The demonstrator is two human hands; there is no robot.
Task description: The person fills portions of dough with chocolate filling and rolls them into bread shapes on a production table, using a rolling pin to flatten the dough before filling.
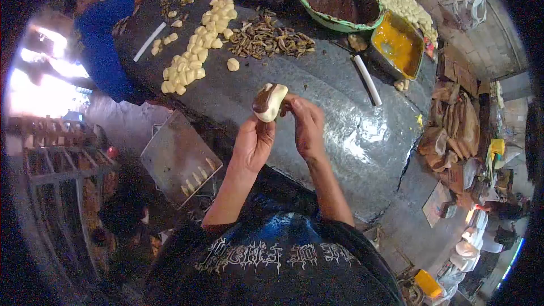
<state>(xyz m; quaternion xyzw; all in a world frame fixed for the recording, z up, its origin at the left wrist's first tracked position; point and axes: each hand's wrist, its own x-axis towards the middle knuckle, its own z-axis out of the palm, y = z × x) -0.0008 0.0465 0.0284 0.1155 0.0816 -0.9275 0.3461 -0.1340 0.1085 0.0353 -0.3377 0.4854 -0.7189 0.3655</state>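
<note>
A piece of pale dough (276, 103) with brown filling (262, 102) on its side is held up over the near edge of the dark work table (249, 88). My left hand (255, 143) grips it from below between thumb and fingers. My right hand (306, 126) is closed at the dough's right edge, its fingertips pinching there. Beyond my hands, one dough ball (233, 64) lies alone. Behind it are a long heap of dough balls (198, 45) and a pile of brown strips (272, 39).
White rods (367, 80) lie on the table at right and left. A green basin (339, 3) with brown residue and a pan of yellow liquid (398, 44) stand at the back. A person in blue (107, 45) works at left. A tray (180, 156) holds several shaped pieces.
</note>
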